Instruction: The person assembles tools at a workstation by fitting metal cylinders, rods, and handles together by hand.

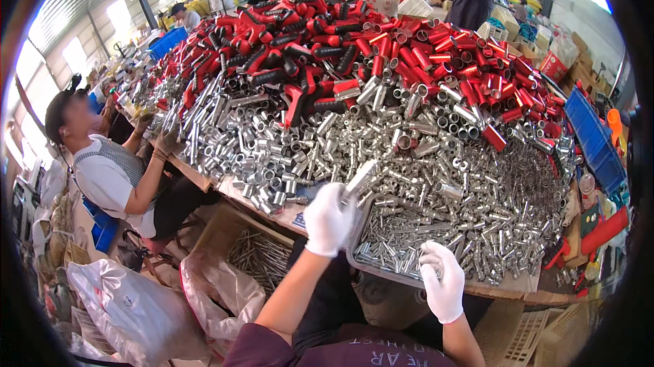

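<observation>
My left hand (329, 222), in a white glove, is closed around a silver metal tube (361, 177) that sticks up past the fingertips. It is raised over the table's near edge, beside a clear plastic tray (355, 236) of small metal pins and fittings (398, 237). Over the tray's near right side is my right hand (443, 284), also white-gloved. Its fingers curl inward, and whatever they hold is too small or hidden to name. Beyond both hands spreads a heap of silver fittings (340, 145), with silver sockets (272, 166) to the left.
Red-and-black handles (272, 47) and red tubes (470, 60) pile up farther back. Springs (528, 183) lie at right, near a blue crate (593, 135). At left a co-worker (122, 169) reaches to the heap. A carton of rods (259, 258) and white sacks (136, 306) stand below.
</observation>
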Demonstrator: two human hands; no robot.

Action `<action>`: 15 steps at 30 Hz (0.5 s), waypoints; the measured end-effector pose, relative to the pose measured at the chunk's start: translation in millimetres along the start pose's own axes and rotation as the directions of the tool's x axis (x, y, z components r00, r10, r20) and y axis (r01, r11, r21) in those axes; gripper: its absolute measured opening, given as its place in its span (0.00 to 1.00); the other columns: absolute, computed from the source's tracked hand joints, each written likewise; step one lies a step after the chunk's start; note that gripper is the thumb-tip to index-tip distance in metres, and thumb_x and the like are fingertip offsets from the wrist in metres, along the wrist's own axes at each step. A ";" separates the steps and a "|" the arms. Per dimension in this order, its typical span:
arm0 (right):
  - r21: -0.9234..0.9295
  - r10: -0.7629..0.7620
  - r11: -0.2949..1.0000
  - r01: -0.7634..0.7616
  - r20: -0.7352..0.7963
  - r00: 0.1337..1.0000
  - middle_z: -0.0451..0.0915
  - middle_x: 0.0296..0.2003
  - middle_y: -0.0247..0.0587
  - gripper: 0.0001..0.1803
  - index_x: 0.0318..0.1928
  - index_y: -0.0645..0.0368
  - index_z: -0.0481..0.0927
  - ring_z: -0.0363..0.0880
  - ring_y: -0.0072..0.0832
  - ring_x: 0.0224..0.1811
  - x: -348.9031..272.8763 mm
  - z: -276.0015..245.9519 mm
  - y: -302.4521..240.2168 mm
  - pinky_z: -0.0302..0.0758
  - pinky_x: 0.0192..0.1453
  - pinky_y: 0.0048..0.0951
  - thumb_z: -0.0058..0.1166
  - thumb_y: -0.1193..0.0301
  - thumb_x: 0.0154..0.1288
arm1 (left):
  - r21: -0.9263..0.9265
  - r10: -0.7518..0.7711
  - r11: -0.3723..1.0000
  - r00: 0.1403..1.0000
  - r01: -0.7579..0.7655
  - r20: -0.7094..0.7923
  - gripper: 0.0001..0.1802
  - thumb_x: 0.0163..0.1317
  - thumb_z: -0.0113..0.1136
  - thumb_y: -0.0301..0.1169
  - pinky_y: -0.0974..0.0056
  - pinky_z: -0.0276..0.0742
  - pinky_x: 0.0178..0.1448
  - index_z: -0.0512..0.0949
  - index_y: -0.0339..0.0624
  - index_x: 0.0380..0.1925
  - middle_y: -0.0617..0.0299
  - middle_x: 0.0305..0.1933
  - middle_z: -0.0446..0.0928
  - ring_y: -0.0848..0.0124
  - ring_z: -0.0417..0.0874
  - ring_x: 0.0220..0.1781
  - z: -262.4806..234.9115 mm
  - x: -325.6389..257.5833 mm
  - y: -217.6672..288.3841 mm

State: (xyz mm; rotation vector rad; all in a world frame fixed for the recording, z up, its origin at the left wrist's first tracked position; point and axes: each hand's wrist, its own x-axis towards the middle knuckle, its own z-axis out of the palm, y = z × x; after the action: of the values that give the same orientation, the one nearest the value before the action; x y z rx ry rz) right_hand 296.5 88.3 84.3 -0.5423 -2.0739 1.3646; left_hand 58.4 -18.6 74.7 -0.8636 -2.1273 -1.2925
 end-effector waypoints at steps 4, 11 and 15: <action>0.289 0.101 0.956 -0.056 -0.143 0.984 0.83 0.48 0.46 0.23 0.61 0.72 0.73 0.84 0.32 0.48 9.6 19.9 -28.8 0.77 0.57 0.30 0.54 0.83 0.64 | -0.458 -0.024 0.857 0.906 0.236 0.423 0.11 0.56 0.73 0.27 0.65 0.77 0.37 0.80 0.38 0.34 0.58 0.31 0.80 0.69 0.82 0.30 -25.8 -20.7 87.2; 0.244 0.172 0.956 -0.162 -0.021 0.985 0.81 0.40 0.47 0.18 0.57 0.71 0.74 0.84 0.25 0.35 12.2 -55.2 -2.6 0.84 0.42 0.27 0.48 0.84 0.67 | -0.379 0.087 0.891 0.727 0.248 0.681 0.10 0.59 0.70 0.26 0.66 0.81 0.42 0.82 0.38 0.39 0.55 0.35 0.84 0.65 0.86 0.35 -53.9 -13.7 77.9; 0.127 0.021 0.990 -0.065 0.322 0.946 0.84 0.36 0.43 0.19 0.56 0.67 0.78 0.84 0.25 0.37 8.9 -68.3 -1.4 0.82 0.41 0.29 0.58 0.83 0.63 | -0.289 0.231 0.956 0.475 0.050 0.849 0.11 0.61 0.68 0.35 0.60 0.81 0.39 0.84 0.46 0.42 0.53 0.33 0.83 0.55 0.85 0.34 -62.6 -8.9 57.6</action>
State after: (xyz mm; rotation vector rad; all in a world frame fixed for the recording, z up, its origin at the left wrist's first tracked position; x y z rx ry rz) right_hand 335.6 139.6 108.2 -0.3260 -2.2076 1.7001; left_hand 112.3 -57.4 128.6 -2.1317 -2.5683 -1.2177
